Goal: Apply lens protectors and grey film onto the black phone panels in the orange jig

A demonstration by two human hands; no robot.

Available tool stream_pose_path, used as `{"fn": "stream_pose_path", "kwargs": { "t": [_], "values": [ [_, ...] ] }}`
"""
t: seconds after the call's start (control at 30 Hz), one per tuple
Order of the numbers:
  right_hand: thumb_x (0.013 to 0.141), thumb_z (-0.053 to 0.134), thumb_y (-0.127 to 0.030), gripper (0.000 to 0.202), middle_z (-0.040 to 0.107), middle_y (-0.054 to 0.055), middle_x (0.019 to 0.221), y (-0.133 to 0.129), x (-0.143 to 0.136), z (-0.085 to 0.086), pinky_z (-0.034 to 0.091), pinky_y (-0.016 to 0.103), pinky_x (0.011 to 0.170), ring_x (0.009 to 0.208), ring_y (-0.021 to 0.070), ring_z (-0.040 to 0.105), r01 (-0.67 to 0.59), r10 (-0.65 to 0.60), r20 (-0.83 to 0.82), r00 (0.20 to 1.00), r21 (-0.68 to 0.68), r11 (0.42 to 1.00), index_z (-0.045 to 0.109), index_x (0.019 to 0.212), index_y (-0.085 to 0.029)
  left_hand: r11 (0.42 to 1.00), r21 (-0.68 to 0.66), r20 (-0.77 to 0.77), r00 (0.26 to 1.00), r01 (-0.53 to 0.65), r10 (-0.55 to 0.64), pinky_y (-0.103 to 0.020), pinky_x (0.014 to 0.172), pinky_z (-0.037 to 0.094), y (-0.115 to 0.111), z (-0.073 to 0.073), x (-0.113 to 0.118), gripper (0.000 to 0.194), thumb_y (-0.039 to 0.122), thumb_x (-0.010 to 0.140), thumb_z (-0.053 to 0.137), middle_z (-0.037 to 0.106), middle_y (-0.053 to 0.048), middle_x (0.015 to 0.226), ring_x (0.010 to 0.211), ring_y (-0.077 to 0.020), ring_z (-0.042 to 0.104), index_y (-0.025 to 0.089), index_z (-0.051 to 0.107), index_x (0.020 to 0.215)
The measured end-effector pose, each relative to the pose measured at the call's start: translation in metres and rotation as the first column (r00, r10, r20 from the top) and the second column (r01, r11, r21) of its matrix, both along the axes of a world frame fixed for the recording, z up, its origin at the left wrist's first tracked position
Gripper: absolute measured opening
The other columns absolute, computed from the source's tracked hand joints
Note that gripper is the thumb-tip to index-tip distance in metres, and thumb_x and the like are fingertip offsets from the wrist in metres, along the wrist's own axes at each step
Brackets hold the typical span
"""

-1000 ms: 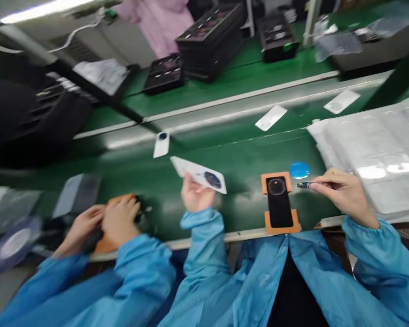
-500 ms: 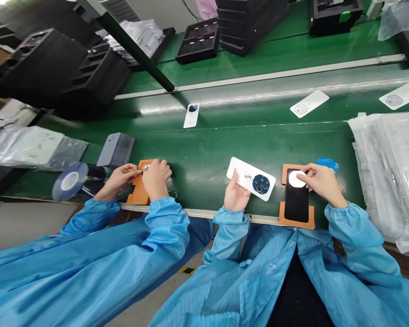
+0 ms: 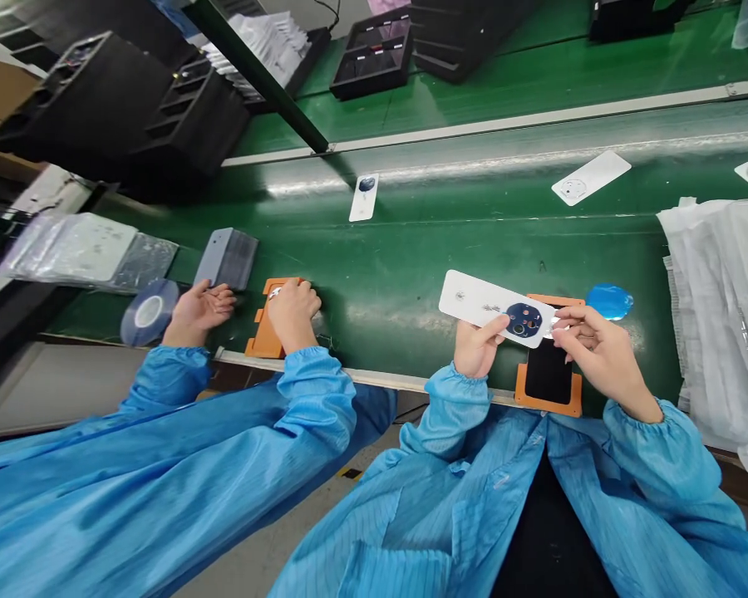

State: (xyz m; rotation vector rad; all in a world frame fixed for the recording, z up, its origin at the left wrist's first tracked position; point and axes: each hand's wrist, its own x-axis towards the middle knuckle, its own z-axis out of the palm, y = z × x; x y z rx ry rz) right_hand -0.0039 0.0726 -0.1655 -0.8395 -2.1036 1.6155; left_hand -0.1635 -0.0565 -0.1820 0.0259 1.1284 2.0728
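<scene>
My left hand grips a white phone back cover by its lower edge, thumb on its face. A round dark-blue camera area sits at the cover's right end. My right hand is at that end with thumb and fingers pinched together. A shiny whitish bit shows by the fingertips; I cannot tell whether they grip it or the cover. Below lies an orange fixture with a black phone-shaped slab in it, its top hidden by the cover and my fingers.
A blue disc lies right of the fixture, near stacked clear bags. More white covers lie farther back. At left, a co-worker's hands are near another orange fixture, a tape roll and grey panels.
My left hand has brought the cover right, over the fixture's top. My right hand, earlier on a white disc atop the black slab, is now at the cover's end. The co-worker's left hand has drawn back.
</scene>
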Motion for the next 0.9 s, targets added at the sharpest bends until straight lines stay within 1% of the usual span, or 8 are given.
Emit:
{"fn": "stream_pose_path", "kwargs": {
  "t": [0.1, 0.2, 0.33, 0.4, 0.5, 0.67, 0.8, 0.9],
  "values": [
    [0.094, 0.069, -0.054, 0.04, 0.073, 0.003, 0.083, -0.011, -0.002, -0.003, 0.059, 0.03, 0.057, 0.067, 0.0188, 0.072, -0.034, 0.035, -0.046, 0.998, 0.025, 0.999, 0.067, 0.119, -0.023, 0.998, -0.068, -0.102, 0.995, -0.004, -0.003, -0.019, 0.049, 0.042, 0.008, 0.003, 0.012, 0.04, 0.025, 0.055, 0.099, 0.072, -0.001, 0.074, 0.057, -0.0068, 0.056, 0.012, 0.073, 0.082],
    [0.097, 0.068, -0.044, 0.032, 0.073, 0.004, 0.085, -0.017, -0.004, -0.004, 0.059, 0.031, 0.059, 0.066, 0.0173, 0.068, 0.056, -0.034, -0.085, 0.996, 0.264, 0.963, 0.068, 0.12, -0.022, 0.995, -0.064, -0.153, 0.986, -0.081, 0.07, -0.029, 0.074, 0.06, 0.012, 0.006, 0.019, 0.043, 0.024, 0.052, 0.1, 0.077, -0.003, 0.084, 0.077, -0.0164, 0.072, 0.013, 0.075, 0.085],
    [0.095, 0.07, -0.028, 0.022, 0.072, 0.009, 0.099, -0.029, -0.008, 0.004, 0.061, 0.037, 0.074, 0.085, 0.0222, 0.069, 0.289, -0.169, -0.245, 0.955, 0.623, 0.727, 0.07, 0.116, -0.021, 0.985, -0.047, -0.218, 0.964, -0.168, 0.154, -0.031, 0.083, 0.062, 0.016, 0.005, 0.022, 0.039, 0.021, 0.054, 0.099, 0.078, -0.002, 0.086, 0.08, -0.0168, 0.074, 0.014, 0.076, 0.083],
    [0.095, 0.07, -0.022, 0.018, 0.072, 0.009, 0.1, -0.036, -0.01, 0.006, 0.061, 0.039, 0.08, 0.092, 0.0237, 0.071, 0.28, -0.119, -0.274, 0.954, 0.682, 0.676, 0.07, 0.112, -0.021, 0.985, -0.061, -0.277, 0.951, -0.159, 0.136, -0.03, 0.081, 0.062, 0.018, 0.005, 0.024, 0.034, 0.023, 0.057, 0.099, 0.078, -0.002, 0.084, 0.077, -0.0165, 0.074, 0.014, 0.076, 0.081],
    [0.095, 0.069, -0.018, 0.012, 0.074, 0.008, 0.101, -0.042, -0.015, 0.005, 0.061, 0.038, 0.081, 0.093, 0.0232, 0.072, 0.24, -0.07, -0.259, 0.963, 0.713, 0.659, 0.07, 0.106, -0.022, 0.984, -0.12, -0.389, 0.918, -0.13, 0.074, -0.031, 0.079, 0.063, 0.018, 0.007, 0.03, 0.029, 0.031, 0.065, 0.097, 0.079, -0.004, 0.084, 0.078, -0.0186, 0.075, 0.014, 0.078, 0.08],
    [0.094, 0.071, -0.019, 0.005, 0.076, 0.009, 0.099, -0.041, -0.02, 0.005, 0.062, 0.037, 0.082, 0.093, 0.023, 0.075, 0.326, -0.154, -0.298, 0.942, 0.704, 0.631, 0.07, 0.099, -0.021, 0.979, -0.196, -0.589, 0.805, -0.052, -0.075, -0.036, 0.094, 0.064, 0.007, 0.003, 0.04, 0.036, 0.053, 0.089, 0.078, 0.082, -0.009, 0.1, 0.095, -0.0237, 0.079, 0.018, 0.083, 0.098],
    [0.095, 0.069, -0.016, 0.006, 0.078, 0.009, 0.099, -0.037, -0.018, 0.009, 0.062, 0.034, 0.081, 0.094, 0.0219, 0.076, 0.343, -0.165, -0.313, 0.935, 0.688, 0.639, 0.072, 0.098, -0.02, 0.988, -0.156, -0.752, 0.645, 0.024, -0.134, -0.04, 0.103, 0.061, -0.001, -0.005, 0.043, 0.04, 0.053, 0.101, 0.062, 0.08, -0.011, 0.116, 0.11, -0.0259, 0.076, 0.021, 0.082, 0.115],
    [0.095, 0.068, -0.016, 0.007, 0.079, 0.008, 0.099, -0.036, -0.017, 0.01, 0.062, 0.034, 0.081, 0.093, 0.0211, 0.076, 0.343, -0.175, -0.305, 0.936, 0.683, 0.645, 0.072, 0.097, -0.021, 0.994, -0.111, -0.796, 0.597, 0.02, -0.101, -0.042, 0.104, 0.061, -0.002, -0.008, 0.043, 0.04, 0.051, 0.103, 0.058, 0.08, -0.011, 0.117, 0.109, -0.0262, 0.076, 0.021, 0.08, 0.119]
  ]
}}
